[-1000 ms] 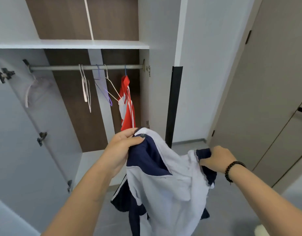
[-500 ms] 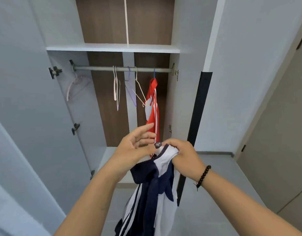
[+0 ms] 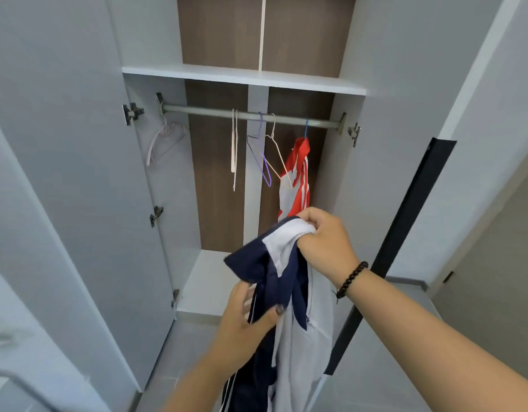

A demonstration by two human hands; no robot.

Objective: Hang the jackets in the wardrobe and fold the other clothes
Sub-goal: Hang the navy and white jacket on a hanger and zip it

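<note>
Wardrobe [image 3: 78,203] open, rail [image 3: 250,115] w/ spare hangers [image 3: 268,150] | R hand [image 3: 322,242] grips jacket [image 3: 286,292] collar, held high for hanging | L hand [image 3: 244,319] pinches navy edge, prob. straightening | red jacket [image 3: 295,173] hung.

Held jacket [image 3: 289,292] navy and white with thin white stripes; hung jacket [image 3: 297,176] red and white, striped; wardrobe back panel [image 3: 221,173] brown woodgrain; hangers white, purple [image 3: 261,150], pink [image 3: 164,141].

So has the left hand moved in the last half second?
Yes. The left hand has dropped, measured against the wardrobe floor: it was level with the right hand at the jacket collar, and now grips lower down.
</note>
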